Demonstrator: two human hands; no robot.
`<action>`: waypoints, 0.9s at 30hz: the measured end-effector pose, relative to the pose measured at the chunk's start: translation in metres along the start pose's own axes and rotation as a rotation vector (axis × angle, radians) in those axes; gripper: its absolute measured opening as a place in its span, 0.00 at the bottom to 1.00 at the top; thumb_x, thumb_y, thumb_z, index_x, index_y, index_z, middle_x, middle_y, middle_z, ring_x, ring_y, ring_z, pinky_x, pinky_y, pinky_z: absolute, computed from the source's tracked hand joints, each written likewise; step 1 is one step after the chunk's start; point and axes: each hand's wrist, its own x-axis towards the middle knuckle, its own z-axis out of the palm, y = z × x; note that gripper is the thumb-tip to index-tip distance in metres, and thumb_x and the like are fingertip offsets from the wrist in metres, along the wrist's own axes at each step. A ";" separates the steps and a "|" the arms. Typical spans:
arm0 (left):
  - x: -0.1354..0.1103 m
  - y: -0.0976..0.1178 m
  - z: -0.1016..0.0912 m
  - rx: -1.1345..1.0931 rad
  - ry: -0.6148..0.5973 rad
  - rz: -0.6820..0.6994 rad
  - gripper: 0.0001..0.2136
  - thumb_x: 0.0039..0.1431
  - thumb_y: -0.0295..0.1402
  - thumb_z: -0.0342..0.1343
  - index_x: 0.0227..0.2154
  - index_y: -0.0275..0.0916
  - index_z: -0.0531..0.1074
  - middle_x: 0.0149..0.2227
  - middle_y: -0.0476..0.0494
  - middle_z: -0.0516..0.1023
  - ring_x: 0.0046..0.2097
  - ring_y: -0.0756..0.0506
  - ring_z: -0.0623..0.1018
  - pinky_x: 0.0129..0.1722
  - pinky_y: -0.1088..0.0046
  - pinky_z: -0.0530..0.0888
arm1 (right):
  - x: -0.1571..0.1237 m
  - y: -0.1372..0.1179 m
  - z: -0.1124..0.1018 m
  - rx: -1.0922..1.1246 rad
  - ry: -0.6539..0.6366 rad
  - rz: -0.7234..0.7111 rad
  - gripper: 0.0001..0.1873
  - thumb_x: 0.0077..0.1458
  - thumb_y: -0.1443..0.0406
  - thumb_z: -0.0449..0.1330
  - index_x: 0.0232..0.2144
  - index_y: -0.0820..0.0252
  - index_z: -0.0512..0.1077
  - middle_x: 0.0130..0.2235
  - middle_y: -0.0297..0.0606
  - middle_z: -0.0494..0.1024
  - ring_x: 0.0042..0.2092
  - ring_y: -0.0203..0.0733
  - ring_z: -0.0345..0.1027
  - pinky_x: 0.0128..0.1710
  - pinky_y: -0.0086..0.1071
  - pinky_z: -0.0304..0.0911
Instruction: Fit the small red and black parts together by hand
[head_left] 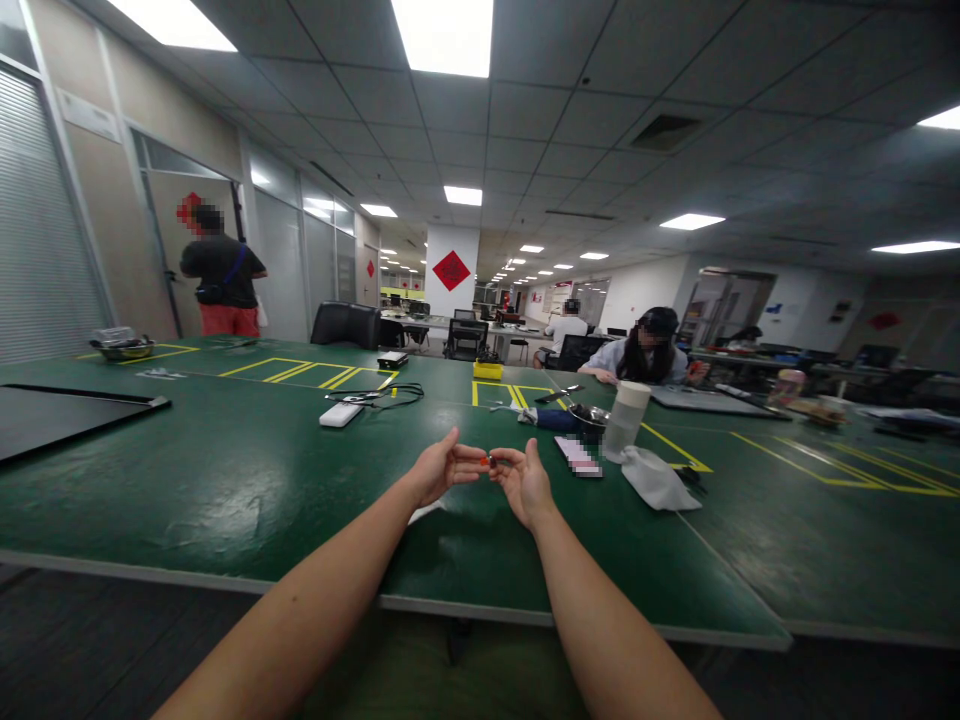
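In the head view, my left hand (448,470) and my right hand (521,482) meet above the green table, fingertips toward each other and thumbs raised. Between the fingertips they hold a small orange-and-dark thing (486,461), too small to make out its kind. Under my left wrist, a scrap of something white (427,513) shows on the table. Nearest to my right hand lies a phone-like slab (578,456), its surface blurred out.
A frosted bottle (625,425), a white bag (658,480) and a metal bowl (590,414) stand to the right. Ahead are a white power strip (342,411) with black cable and a yellow box (488,371). A person (646,350) sits across the table; another stands at left.
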 end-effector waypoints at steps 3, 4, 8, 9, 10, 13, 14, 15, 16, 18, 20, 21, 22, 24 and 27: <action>0.000 0.000 0.000 -0.003 -0.005 -0.005 0.29 0.60 0.50 0.41 0.37 0.25 0.75 0.40 0.27 0.78 0.36 0.44 0.80 0.33 0.75 0.75 | -0.001 -0.001 0.001 0.013 0.005 0.003 0.38 0.50 0.38 0.42 0.28 0.62 0.76 0.30 0.46 0.77 0.29 0.43 0.69 0.32 0.36 0.64; 0.000 0.000 0.000 -0.003 -0.007 -0.006 0.29 0.60 0.50 0.41 0.37 0.25 0.75 0.40 0.27 0.78 0.36 0.44 0.80 0.33 0.75 0.75 | -0.001 -0.001 0.002 0.024 0.004 0.005 0.37 0.51 0.38 0.42 0.28 0.62 0.76 0.30 0.46 0.78 0.29 0.44 0.69 0.32 0.36 0.64; 0.000 0.000 -0.001 0.001 -0.005 0.001 0.28 0.60 0.49 0.42 0.37 0.25 0.75 0.41 0.27 0.78 0.36 0.44 0.80 0.33 0.75 0.75 | -0.002 -0.003 0.004 0.061 0.000 0.005 0.35 0.51 0.40 0.45 0.27 0.62 0.76 0.29 0.46 0.78 0.29 0.43 0.68 0.31 0.36 0.63; 0.000 0.000 -0.001 0.002 -0.003 0.000 0.28 0.61 0.49 0.42 0.37 0.25 0.75 0.40 0.27 0.78 0.36 0.44 0.80 0.33 0.75 0.75 | -0.002 -0.003 0.004 0.068 -0.002 0.003 0.35 0.51 0.40 0.45 0.26 0.62 0.76 0.29 0.46 0.78 0.29 0.43 0.68 0.31 0.36 0.63; 0.000 0.000 -0.001 0.004 -0.003 -0.002 0.28 0.61 0.49 0.42 0.37 0.26 0.75 0.40 0.28 0.78 0.36 0.44 0.80 0.33 0.75 0.75 | -0.002 -0.003 0.003 0.074 -0.004 0.004 0.35 0.51 0.40 0.45 0.26 0.62 0.76 0.29 0.45 0.78 0.28 0.43 0.68 0.31 0.36 0.63; 0.000 0.001 0.000 0.007 -0.010 -0.002 0.28 0.61 0.49 0.42 0.37 0.26 0.75 0.40 0.28 0.78 0.36 0.44 0.80 0.33 0.75 0.76 | -0.001 -0.002 0.002 0.078 -0.008 0.005 0.34 0.51 0.40 0.45 0.26 0.62 0.76 0.29 0.45 0.77 0.28 0.42 0.68 0.31 0.36 0.63; 0.000 0.001 0.000 0.007 -0.012 0.000 0.28 0.61 0.49 0.42 0.37 0.26 0.75 0.40 0.28 0.78 0.36 0.44 0.80 0.33 0.75 0.76 | -0.001 -0.002 0.002 0.076 -0.009 0.004 0.34 0.51 0.40 0.45 0.26 0.62 0.76 0.29 0.45 0.77 0.27 0.42 0.68 0.31 0.36 0.63; -0.001 0.001 0.000 0.007 -0.014 0.003 0.28 0.60 0.49 0.42 0.37 0.26 0.75 0.41 0.28 0.78 0.36 0.44 0.80 0.34 0.75 0.76 | -0.001 -0.002 0.002 0.073 -0.011 0.004 0.34 0.51 0.40 0.45 0.26 0.62 0.76 0.29 0.45 0.77 0.27 0.42 0.67 0.30 0.36 0.63; -0.001 0.001 0.000 0.007 -0.015 0.004 0.28 0.60 0.49 0.42 0.37 0.26 0.75 0.41 0.28 0.77 0.36 0.44 0.80 0.33 0.75 0.76 | -0.001 -0.003 0.002 0.070 -0.012 0.001 0.35 0.51 0.40 0.45 0.26 0.62 0.76 0.29 0.45 0.77 0.27 0.42 0.67 0.30 0.36 0.63; -0.001 0.001 0.000 0.006 -0.014 0.007 0.28 0.60 0.50 0.42 0.37 0.26 0.75 0.41 0.27 0.77 0.37 0.44 0.80 0.33 0.75 0.76 | -0.002 -0.003 0.003 0.057 -0.012 -0.001 0.35 0.51 0.39 0.45 0.27 0.62 0.76 0.28 0.45 0.77 0.27 0.42 0.67 0.30 0.36 0.62; 0.000 0.000 -0.001 0.006 -0.017 0.010 0.29 0.60 0.50 0.43 0.37 0.26 0.75 0.41 0.27 0.77 0.37 0.43 0.80 0.34 0.75 0.76 | -0.002 -0.004 0.004 0.040 -0.011 -0.006 0.35 0.50 0.39 0.45 0.27 0.62 0.76 0.28 0.45 0.77 0.28 0.42 0.67 0.30 0.36 0.63; 0.000 0.000 -0.001 0.005 -0.020 0.010 0.29 0.59 0.51 0.43 0.37 0.26 0.75 0.41 0.27 0.77 0.37 0.43 0.80 0.34 0.75 0.76 | -0.002 -0.004 0.004 0.031 -0.011 -0.008 0.35 0.50 0.39 0.45 0.27 0.61 0.76 0.28 0.45 0.77 0.28 0.42 0.67 0.30 0.36 0.63; 0.000 0.000 -0.001 0.004 -0.024 0.009 0.29 0.59 0.51 0.43 0.37 0.26 0.75 0.41 0.27 0.77 0.38 0.43 0.80 0.34 0.76 0.76 | -0.002 -0.005 0.004 0.023 -0.009 -0.010 0.36 0.50 0.39 0.45 0.26 0.61 0.76 0.28 0.45 0.77 0.28 0.43 0.67 0.31 0.36 0.63; 0.000 0.000 -0.002 0.002 -0.030 0.003 0.29 0.59 0.51 0.43 0.38 0.26 0.75 0.42 0.27 0.77 0.38 0.43 0.80 0.34 0.76 0.75 | -0.002 -0.005 0.004 0.014 -0.007 -0.011 0.36 0.50 0.39 0.45 0.27 0.61 0.76 0.29 0.46 0.77 0.28 0.43 0.67 0.31 0.37 0.63; -0.001 0.001 0.000 0.005 -0.025 0.006 0.29 0.59 0.51 0.43 0.37 0.26 0.75 0.42 0.27 0.77 0.37 0.44 0.80 0.34 0.76 0.75 | -0.001 -0.004 0.003 0.012 -0.008 -0.007 0.36 0.50 0.39 0.44 0.27 0.61 0.76 0.28 0.46 0.77 0.28 0.43 0.67 0.31 0.37 0.63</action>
